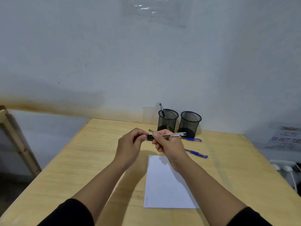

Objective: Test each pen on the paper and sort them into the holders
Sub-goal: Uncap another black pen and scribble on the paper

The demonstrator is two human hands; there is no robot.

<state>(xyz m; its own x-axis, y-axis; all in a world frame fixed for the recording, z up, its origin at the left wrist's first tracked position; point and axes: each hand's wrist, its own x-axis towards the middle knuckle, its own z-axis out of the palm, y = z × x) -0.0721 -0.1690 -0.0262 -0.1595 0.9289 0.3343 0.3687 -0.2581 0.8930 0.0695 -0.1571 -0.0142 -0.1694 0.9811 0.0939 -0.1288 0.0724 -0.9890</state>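
Note:
Both hands are raised above the wooden table (81, 160). My right hand (167, 145) grips a clear-barrelled black pen (175, 135) that points right. My left hand (132, 144) pinches its black cap (149, 137) at the pen's left end. A white sheet of paper (166, 190) lies below the hands, with a faint mark near its lower left corner. Two black mesh holders stand at the back: the left holder (168, 120) has one black pen (162, 110) in it, and the right holder (189, 123) looks empty. Two blue pens (193, 139) (197, 153) lie on the table right of the hands.
A wall runs close behind the holders. A wooden frame (17, 141) leans at the far left beside the table. At the right, off the table, there is a paper sign (286, 137) and a white power strip with a cable (285, 167).

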